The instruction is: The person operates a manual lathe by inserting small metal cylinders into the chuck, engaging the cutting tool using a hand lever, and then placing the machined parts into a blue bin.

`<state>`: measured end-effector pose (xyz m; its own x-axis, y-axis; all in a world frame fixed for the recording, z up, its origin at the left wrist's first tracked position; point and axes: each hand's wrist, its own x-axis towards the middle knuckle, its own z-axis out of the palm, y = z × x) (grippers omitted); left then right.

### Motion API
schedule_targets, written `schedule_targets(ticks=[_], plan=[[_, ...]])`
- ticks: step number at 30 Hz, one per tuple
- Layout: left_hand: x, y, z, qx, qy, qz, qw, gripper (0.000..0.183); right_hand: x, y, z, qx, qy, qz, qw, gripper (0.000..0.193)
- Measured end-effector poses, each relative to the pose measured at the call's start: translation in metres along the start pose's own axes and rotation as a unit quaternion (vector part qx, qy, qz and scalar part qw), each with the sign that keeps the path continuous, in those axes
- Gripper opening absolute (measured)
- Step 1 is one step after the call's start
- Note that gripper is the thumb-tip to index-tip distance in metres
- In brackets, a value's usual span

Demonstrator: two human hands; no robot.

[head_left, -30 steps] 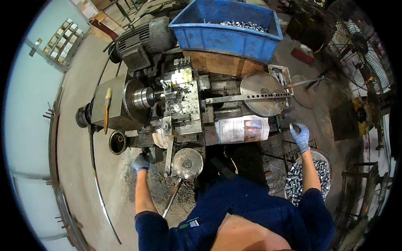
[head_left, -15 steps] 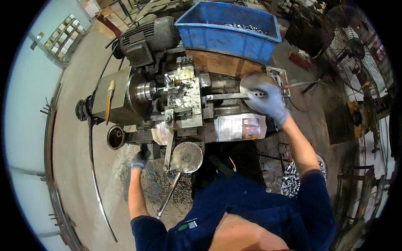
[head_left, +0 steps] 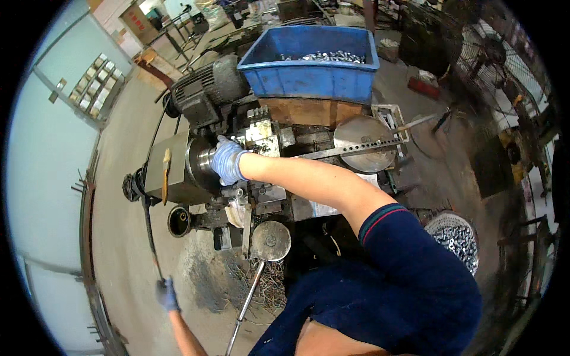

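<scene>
My right hand [head_left: 228,161], in a blue-grey glove, reaches across the lathe to the front of its round chuck [head_left: 200,163]. Its fingers curl together there, and whatever they hold is hidden behind the glove. My left hand [head_left: 167,293], gloved with a dark palm, is low on the left, closed around the lower part of a long metal lever [head_left: 151,237]. That lever runs down from the headstock [head_left: 166,163]. Beside my right hand, the tool slide [head_left: 264,139] carries bolts and clamps, partly covered by my forearm.
A blue bin [head_left: 309,80] of small metal parts stands behind the lathe. A round basket [head_left: 436,222] of shiny parts is at my right. A flat bar [head_left: 356,148] crosses a metal disc [head_left: 350,130]. A brush [head_left: 166,178] lies on the headstock; a round-topped handle [head_left: 270,240] projects toward me.
My right hand has moved left from the disc and bar to the chuck. My left hand has left the area below the lathe bed and moved down to the lever, which has shifted.
</scene>
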<state>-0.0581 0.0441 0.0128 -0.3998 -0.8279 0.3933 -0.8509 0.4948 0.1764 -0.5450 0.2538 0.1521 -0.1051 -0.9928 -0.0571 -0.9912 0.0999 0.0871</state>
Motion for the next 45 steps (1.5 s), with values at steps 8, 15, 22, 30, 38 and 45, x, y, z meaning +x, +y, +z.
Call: schedule_targets(ticks=[8, 15, 22, 30, 38, 45], plan=[[0.001, 0.062, -0.036, -0.237, -0.242, -0.147, 0.929, 0.027, -0.023, 0.007, -0.005, 0.011, 0.023, 0.035, 0.999, 0.047], [0.065, 0.059, 0.007, -0.376, -0.289, -0.124, 0.872, 0.021, -0.149, 0.099, -0.075, -0.001, 0.155, 0.205, 0.966, 0.065], [0.094, 0.012, 0.043, -0.339, -0.287, -0.154, 0.882, 0.030, -0.176, 0.149, -0.026, -0.030, 0.389, 0.384, 0.837, 0.066], [0.083, 0.042, 0.013, -0.314, -0.322, -0.204, 0.869, 0.040, -0.335, 0.014, 0.105, 0.177, 0.478, 0.360, 0.781, 0.051], [0.080, 0.032, 0.012, -0.275, -0.353, -0.206, 0.870, 0.037, -0.593, -0.030, 0.210, 0.144, -0.058, 0.797, 0.583, 0.055], [0.071, 0.051, 0.015, -0.305, -0.328, -0.176, 0.876, 0.032, -0.629, -0.019, 0.247, 0.192, -0.153, 0.725, 0.643, 0.050]])
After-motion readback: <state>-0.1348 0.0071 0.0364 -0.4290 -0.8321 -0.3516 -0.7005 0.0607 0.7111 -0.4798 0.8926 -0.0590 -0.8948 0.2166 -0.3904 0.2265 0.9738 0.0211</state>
